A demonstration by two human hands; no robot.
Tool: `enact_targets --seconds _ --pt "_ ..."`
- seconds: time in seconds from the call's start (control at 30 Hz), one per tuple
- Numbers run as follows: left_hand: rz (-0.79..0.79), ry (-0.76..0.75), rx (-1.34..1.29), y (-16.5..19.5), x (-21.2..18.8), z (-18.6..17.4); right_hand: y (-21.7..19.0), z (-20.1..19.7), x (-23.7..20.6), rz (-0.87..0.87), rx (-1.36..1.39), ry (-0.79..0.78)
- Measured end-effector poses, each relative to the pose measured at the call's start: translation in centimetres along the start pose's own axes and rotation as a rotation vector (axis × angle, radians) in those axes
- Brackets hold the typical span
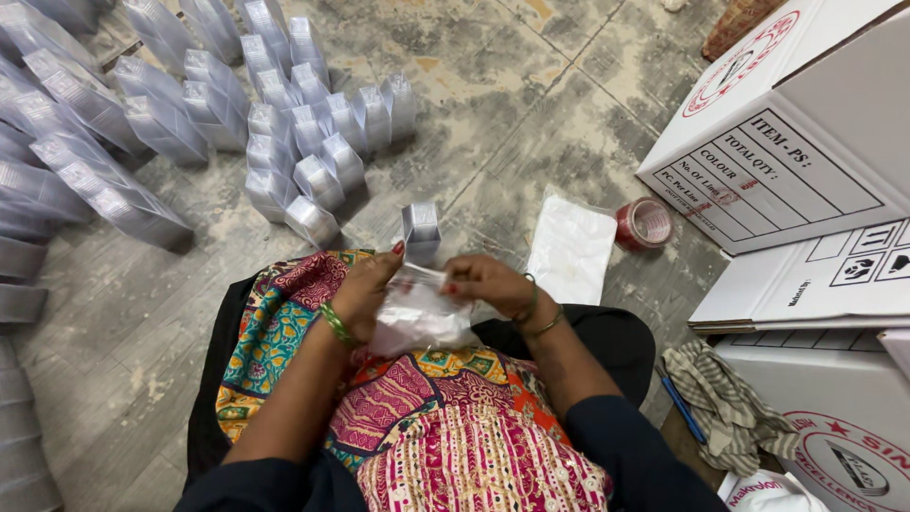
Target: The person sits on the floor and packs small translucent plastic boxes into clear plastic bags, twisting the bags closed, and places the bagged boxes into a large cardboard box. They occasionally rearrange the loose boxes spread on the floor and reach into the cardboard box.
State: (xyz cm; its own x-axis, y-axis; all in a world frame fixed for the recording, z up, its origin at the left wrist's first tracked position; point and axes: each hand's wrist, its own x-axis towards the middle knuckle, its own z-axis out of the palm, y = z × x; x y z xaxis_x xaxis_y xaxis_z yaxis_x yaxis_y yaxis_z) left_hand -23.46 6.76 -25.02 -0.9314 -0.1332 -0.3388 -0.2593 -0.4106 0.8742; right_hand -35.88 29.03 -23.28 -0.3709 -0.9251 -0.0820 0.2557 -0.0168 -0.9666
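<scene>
Head view, left hand: the left hand (365,289) is over the lap, fingers curled and pinched shut on the left edge of a small clear plastic bag (417,318).
Head view, right hand: the right hand (488,283) meets it from the other side, fingers closed on the bag's top edge, thumb and forefinger nipping the rim.
Head view, the bag: held between both hands just above the patterned cloth (379,398) on the lap; it looks crumpled and whitish, and what is inside cannot be made out.
Head view, nearest packed piece: one small clear box (421,230) stands upright on the floor (531,85) just beyond the hands, apart from the rest.
Head view, finished lot: many like clear boxes (303,142) stand in rows on the floor further out, and longer stacks (85,133) fill the left side.
Head view, supplies: a flat pile of white bags (571,248) lies on the floor to the right of the hands, with a roll of red tape (644,224) just beside it.
Head view, cartons: white cardboard cartons (787,142) stand at the right, a checked rag (725,403) and a blue pen (681,408) near them.
How far along: judging by the rows, a large share is already done; the bag in hand is not yet finished, and the pile of white bags suggests more remain.
</scene>
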Motion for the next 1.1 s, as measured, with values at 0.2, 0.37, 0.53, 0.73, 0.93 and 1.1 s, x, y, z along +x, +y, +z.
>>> enact_targets --seconds 0.2,0.37,0.53,0.73,0.93,1.1 --pt "0.312 -0.129 -0.161 1.2 6.7 -2.9 1.6 -4.2 6.5 -0.048 0.214 0.508" --pt "0.187 0.494 0.222 -2.9 11.5 -2.5 7.3 -3.9 11.7 0.045 -0.134 0.854" --pt "0.143 0.675 0.796 -6.8 10.8 -2.4 11.1 -4.3 10.5 0.354 -0.369 0.81" --pt "0.024 0.549 0.874 -6.5 10.9 -1.9 6.0 -9.3 15.9 0.157 -0.554 0.734" --pt "-0.054 0.475 0.958 -7.1 11.0 -1.9 -1.4 -12.8 26.6 -0.364 -0.846 0.5" --pt "-0.036 0.467 0.962 -7.6 11.2 -2.3 -2.5 -14.0 30.3 -0.119 -0.96 0.365"
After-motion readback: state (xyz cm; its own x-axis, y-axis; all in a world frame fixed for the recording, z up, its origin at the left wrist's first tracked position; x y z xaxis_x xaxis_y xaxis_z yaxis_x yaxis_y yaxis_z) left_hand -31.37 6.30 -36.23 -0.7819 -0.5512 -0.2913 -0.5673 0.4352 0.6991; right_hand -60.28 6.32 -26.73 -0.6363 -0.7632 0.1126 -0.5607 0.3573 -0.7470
